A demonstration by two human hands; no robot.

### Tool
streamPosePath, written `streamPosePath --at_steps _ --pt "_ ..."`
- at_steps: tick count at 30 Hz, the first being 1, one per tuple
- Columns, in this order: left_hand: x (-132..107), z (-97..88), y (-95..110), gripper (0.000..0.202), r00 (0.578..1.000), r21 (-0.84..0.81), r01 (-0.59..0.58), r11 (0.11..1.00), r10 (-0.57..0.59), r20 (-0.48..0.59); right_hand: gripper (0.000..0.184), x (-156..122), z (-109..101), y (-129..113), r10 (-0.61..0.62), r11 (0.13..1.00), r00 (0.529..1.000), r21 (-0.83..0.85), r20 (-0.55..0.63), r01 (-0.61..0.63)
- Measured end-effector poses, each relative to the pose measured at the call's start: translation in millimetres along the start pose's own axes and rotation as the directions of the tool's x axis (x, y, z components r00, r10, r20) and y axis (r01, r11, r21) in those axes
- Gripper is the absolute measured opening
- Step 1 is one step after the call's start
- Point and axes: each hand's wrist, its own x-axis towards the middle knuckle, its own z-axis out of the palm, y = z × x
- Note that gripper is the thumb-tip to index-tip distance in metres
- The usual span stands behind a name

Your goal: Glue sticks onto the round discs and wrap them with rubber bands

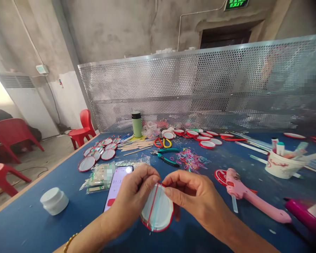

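Note:
Both hands hold a round white lid with a red rim [158, 212] just above the blue table [28, 225]. My left hand [135, 196] grips its left edge, fingers curled. My right hand [192, 195] pinches its top edge, fingers closed. A red rubber band and a pale blue one run down across the lid's face. A phone [116, 184] with a lit screen lies right behind my left hand.
More red-rimmed lids [94, 154] lie at the left and far middle. Wooden sticks [135, 146], a green flask [137, 124], red-yellow scissors [163, 143], teal pliers [164, 156], loose coloured rubber bands [192, 160], a pink glue gun [250, 195], a white jar [54, 201], a paper cup [281, 163]. A perforated metal screen [200, 88] stands behind.

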Motion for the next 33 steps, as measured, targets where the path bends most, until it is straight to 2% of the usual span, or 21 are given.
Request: streamPosePath --at_steps 9,15,33 --pt "2.0 -1.3 2.2 0.026 1.0 0.029 -0.002 1.0 0.002 -0.017 0.027 -0.1 1.4 -1.7 -0.01 0.999 0.999 0.039 -0.044 0.012" --pt "2.4 -2.6 2.1 0.028 1.0 0.015 -0.005 1.0 0.005 -0.006 0.034 -0.3 5.8 -3.8 0.02 0.995 1.0 0.093 0.014 -0.021" --pt "-0.1 -3.6 6.4 0.023 0.997 0.071 -0.073 0.995 0.075 -0.02 0.034 -2.3 5.4 -1.9 0.033 0.991 0.999 0.127 0.012 -0.034"
